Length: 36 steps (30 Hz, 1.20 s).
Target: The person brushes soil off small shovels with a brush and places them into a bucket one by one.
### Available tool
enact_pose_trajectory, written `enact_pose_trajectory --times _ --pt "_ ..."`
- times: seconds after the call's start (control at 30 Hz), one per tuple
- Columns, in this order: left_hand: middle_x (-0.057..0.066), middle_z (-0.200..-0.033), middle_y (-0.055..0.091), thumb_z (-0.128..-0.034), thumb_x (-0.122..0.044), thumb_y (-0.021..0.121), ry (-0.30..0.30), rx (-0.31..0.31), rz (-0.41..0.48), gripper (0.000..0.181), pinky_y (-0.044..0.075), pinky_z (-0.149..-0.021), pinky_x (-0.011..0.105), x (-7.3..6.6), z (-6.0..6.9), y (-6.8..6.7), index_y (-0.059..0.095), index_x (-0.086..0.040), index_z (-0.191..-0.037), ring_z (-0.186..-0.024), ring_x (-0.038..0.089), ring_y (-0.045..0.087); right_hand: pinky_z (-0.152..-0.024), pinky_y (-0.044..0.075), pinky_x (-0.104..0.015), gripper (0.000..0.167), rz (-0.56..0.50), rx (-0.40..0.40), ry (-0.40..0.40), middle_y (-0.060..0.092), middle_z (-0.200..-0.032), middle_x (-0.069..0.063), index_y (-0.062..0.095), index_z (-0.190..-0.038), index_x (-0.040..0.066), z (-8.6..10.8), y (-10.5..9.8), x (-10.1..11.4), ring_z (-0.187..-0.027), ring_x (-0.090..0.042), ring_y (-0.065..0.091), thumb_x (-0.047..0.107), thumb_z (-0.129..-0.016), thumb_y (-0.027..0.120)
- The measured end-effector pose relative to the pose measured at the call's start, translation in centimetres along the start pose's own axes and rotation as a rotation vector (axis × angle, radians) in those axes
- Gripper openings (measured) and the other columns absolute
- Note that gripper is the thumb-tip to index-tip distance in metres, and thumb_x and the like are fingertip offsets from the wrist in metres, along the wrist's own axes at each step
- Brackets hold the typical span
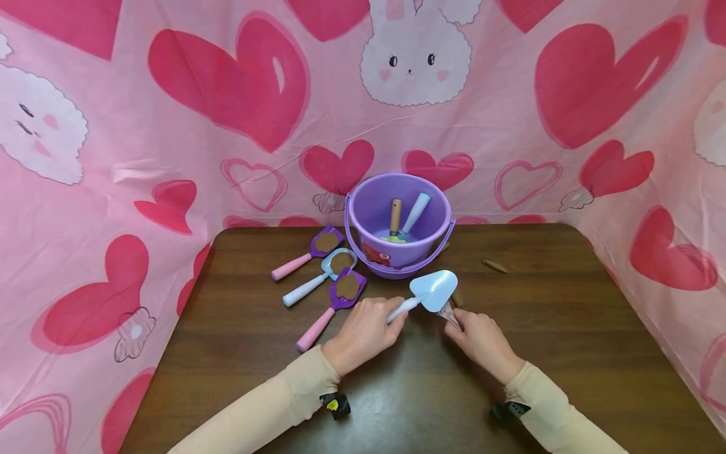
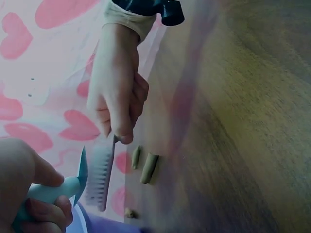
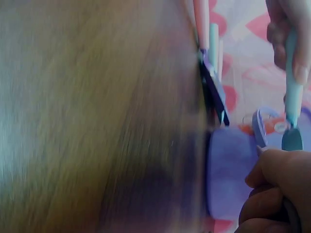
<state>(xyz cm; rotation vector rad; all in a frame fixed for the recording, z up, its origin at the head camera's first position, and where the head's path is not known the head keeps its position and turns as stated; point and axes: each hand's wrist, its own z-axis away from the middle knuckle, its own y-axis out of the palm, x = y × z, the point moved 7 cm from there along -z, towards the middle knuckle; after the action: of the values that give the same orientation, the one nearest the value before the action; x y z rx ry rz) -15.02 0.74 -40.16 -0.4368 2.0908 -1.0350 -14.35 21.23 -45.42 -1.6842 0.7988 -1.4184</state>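
Note:
In the head view my left hand (image 1: 367, 332) grips the white-blue handle of a small trowel, its light blue blade (image 1: 434, 290) pointing right. My right hand (image 1: 483, 340) pinches a pale, toothed tool (image 1: 448, 313), partly behind the blade. The left wrist view shows this comb-like tool (image 2: 101, 174) hanging from the right hand (image 2: 119, 97), beside the trowel blade (image 2: 82, 172); whether they touch I cannot tell. Behind both hands stands a purple bucket (image 1: 377, 252) with a brown handle (image 1: 395, 214) and a light blue handle (image 1: 416, 213) inside.
Left of the bucket lie two purple shovels with pink handles (image 1: 316, 329) (image 1: 291, 267) and a light blue one (image 1: 304, 290), each bearing brown material. Small brown pieces (image 1: 495, 265) lie right of the bucket on the wooden table (image 1: 567, 353). A pink heart-patterned cloth (image 1: 488, 126) surrounds the table.

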Motion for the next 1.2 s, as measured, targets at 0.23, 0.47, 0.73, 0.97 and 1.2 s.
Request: enact_pose_trajectory --times 0.23,0.47,0.73,0.97,1.2 --pt "-0.003 -0.067 0.049 -0.0983 -0.015 0.069 -0.005 0.013 -0.010 0.008 0.039 -0.050 0.025 0.1 0.1 0.3 0.065 -0.011 -0.093 -0.058 0.010 0.049 -0.054 0.036 -0.031 0.018 -0.027 -0.026 0.033 0.042 -0.063 0.004 0.057 -0.078 0.012 0.0 -1.0 -0.4 -0.057 -0.014 0.042 0.012 -0.095 0.065" --pt "-0.004 -0.066 0.048 -0.0978 -0.015 0.070 -0.005 0.003 -0.006 0.008 0.039 -0.050 0.024 0.2 0.0 0.3 0.065 -0.011 -0.092 -0.057 0.009 0.049 -0.055 0.036 -0.033 0.015 -0.014 -0.038 0.089 0.045 -0.064 0.001 0.059 -0.084 0.009 -0.6 -1.7 -1.5 -0.058 -0.017 0.044 0.014 -0.097 0.064" --pt "-0.004 -0.067 0.049 -0.0980 -0.015 0.070 0.000 -0.002 -0.006 0.008 0.041 -0.052 0.026 0.0 -0.3 0.5 0.065 -0.012 -0.092 -0.058 0.010 0.051 -0.056 0.037 -0.033 0.021 -0.004 -0.006 -0.028 0.039 -0.062 0.006 0.053 -0.076 0.014 -0.3 -0.6 0.0 -0.057 -0.014 0.042 0.010 -0.094 0.064" --pt "-0.004 -0.066 0.047 -0.0969 -0.014 0.070 -0.017 -0.005 -0.012 0.010 0.038 -0.051 0.025 0.3 -0.1 0.5 0.064 -0.012 -0.090 -0.058 0.009 0.049 -0.055 0.036 -0.034 0.011 -0.025 -0.032 0.076 0.047 -0.066 0.000 0.062 -0.088 0.007 -0.6 -2.1 -1.8 -0.059 -0.018 0.044 0.012 -0.097 0.064" --pt "-0.003 -0.067 0.051 -0.0969 -0.015 0.071 0.013 -0.036 -0.016 0.009 0.041 -0.051 0.027 -0.1 -0.3 0.5 0.065 -0.012 -0.091 -0.058 0.011 0.052 -0.056 0.037 -0.033 0.019 -0.003 -0.014 -0.003 0.041 -0.063 0.004 0.055 -0.078 0.013 -0.5 -0.6 -0.8 -0.058 -0.015 0.043 0.010 -0.095 0.064"
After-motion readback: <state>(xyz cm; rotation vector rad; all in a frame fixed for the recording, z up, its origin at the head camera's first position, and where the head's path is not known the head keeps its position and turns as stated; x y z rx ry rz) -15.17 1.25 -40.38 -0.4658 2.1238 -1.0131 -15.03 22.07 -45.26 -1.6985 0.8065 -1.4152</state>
